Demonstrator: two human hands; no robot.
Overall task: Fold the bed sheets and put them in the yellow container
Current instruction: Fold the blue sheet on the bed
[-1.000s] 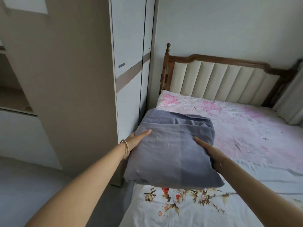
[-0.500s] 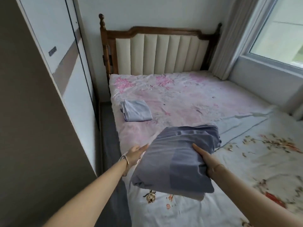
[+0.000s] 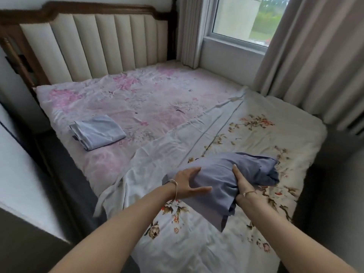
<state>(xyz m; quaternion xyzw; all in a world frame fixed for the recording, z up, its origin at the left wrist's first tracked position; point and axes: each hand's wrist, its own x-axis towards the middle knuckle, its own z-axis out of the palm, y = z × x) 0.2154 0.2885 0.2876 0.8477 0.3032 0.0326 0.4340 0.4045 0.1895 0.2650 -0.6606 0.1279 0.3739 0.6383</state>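
Holding the folded grey sheet (image 3: 214, 184) toward the bed's (image 3: 197, 245) right edge, your left hand (image 3: 186, 184) presses it with fingers spread, while your right hand (image 3: 243, 186) clamps it.

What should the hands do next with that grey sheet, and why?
Probably lower the folded grey sheet onto the flowery cover and tidy it. The left hand presses its side, the right hand grips it, one corner hangs loose, and no yellow container shows here.
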